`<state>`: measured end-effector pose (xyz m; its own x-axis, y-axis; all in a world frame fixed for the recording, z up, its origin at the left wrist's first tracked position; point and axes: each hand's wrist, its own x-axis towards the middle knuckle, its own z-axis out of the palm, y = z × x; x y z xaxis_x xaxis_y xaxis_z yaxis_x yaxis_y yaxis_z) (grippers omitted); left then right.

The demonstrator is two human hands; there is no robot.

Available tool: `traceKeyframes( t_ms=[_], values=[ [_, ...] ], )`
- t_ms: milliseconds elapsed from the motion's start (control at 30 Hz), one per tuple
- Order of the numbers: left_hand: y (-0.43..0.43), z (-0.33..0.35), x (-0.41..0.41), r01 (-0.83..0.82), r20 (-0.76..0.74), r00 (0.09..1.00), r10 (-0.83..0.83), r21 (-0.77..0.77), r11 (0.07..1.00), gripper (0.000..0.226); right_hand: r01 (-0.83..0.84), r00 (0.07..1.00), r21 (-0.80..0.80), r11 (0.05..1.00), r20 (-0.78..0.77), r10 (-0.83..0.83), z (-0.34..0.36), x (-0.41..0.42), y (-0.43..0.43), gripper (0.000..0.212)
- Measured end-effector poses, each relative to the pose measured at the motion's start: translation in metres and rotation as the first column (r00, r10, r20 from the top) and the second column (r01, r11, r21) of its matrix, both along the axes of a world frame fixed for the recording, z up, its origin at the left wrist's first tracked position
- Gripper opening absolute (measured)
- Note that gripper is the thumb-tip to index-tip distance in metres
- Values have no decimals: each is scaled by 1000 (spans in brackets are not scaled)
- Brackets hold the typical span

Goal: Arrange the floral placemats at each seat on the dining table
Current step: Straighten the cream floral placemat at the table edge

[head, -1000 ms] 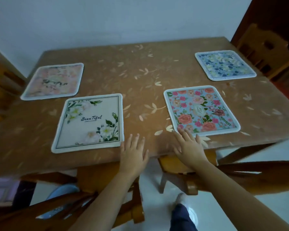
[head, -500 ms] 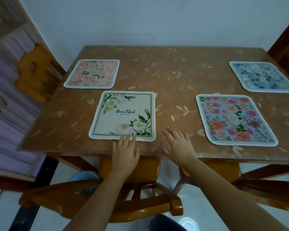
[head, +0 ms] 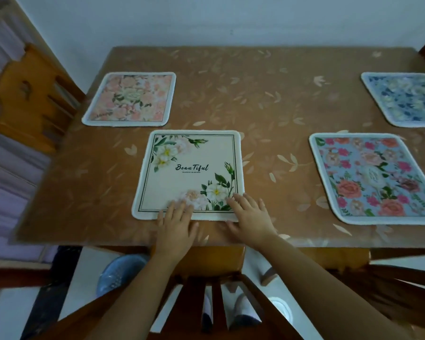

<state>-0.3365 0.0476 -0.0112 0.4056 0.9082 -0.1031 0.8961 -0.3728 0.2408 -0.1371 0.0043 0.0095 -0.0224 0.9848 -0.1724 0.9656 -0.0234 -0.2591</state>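
Note:
Several floral placemats lie flat on the brown dining table [head: 268, 101]. A cream mat with white flowers and the word "Beautiful" [head: 189, 168] sits near the front edge. My left hand [head: 176, 227] rests flat, fingers spread, on its near edge. My right hand [head: 250, 219] lies flat with fingertips on its near right corner. A peach floral mat [head: 130, 99] is at the far left. To the right lies a blue mat with pink and red roses [head: 371, 177]. A blue-and-white mat [head: 405, 99] is at the far right, partly cut off.
A wooden chair [head: 27, 94] stands at the table's left end. Another chair back [head: 216, 285] is right below my arms at the front edge. A white wall runs behind the table. A pale blue round object [head: 118, 271] sits on the floor under the table.
Both hands slid left along the table's front edge, from beside the rose mat onto the cream mat's near edge. My view shifted left with them.

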Motion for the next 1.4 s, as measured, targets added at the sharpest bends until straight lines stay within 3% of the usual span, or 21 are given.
traceKeyframes(
  t_ms=[133, 300, 467, 567, 767, 1000, 1167, 1300, 1400],
  values=[
    [21, -19, -13, 106, -65, 992, -108, -31, 994, 59, -12, 1000, -52, 999, 10, 13, -20, -11, 7, 66],
    [40, -32, -27, 198, -36, 979, -199, -34, 980, 68, 24, 1000, 43, 999, -13, -23, -34, -19, 17, 60],
    [54, -34, -27, 248, 98, 964, -245, -21, 968, 66, -64, 998, 187, 980, -16, 68, -28, -14, 19, 43],
    [57, -33, -28, 277, 183, 944, -275, 12, 961, 57, -4, 994, 296, 955, -105, 37, -24, -14, 21, 31],
    [55, -27, -27, 290, 244, 916, -318, 145, 946, 33, -41, 987, 154, 987, -145, 63, -26, -19, 21, 51],
    [51, -23, -30, 245, 341, 902, -264, 100, 964, 31, 51, 935, 303, 952, -350, 61, -26, -17, 21, 17],
    [48, -20, -33, 282, 351, 874, -336, 196, 939, 32, 38, 943, 354, 934, -323, 84, -22, -18, 16, 16],
    [44, -18, -30, 225, 404, 871, -280, 180, 958, 29, 80, 935, 301, 950, -354, 34, -19, -17, 16, 13],
    [38, -16, -22, 281, 407, 848, -339, 197, 939, 27, 90, 939, 295, 951, -344, 17, -15, -10, 8, 15]
  ],
)
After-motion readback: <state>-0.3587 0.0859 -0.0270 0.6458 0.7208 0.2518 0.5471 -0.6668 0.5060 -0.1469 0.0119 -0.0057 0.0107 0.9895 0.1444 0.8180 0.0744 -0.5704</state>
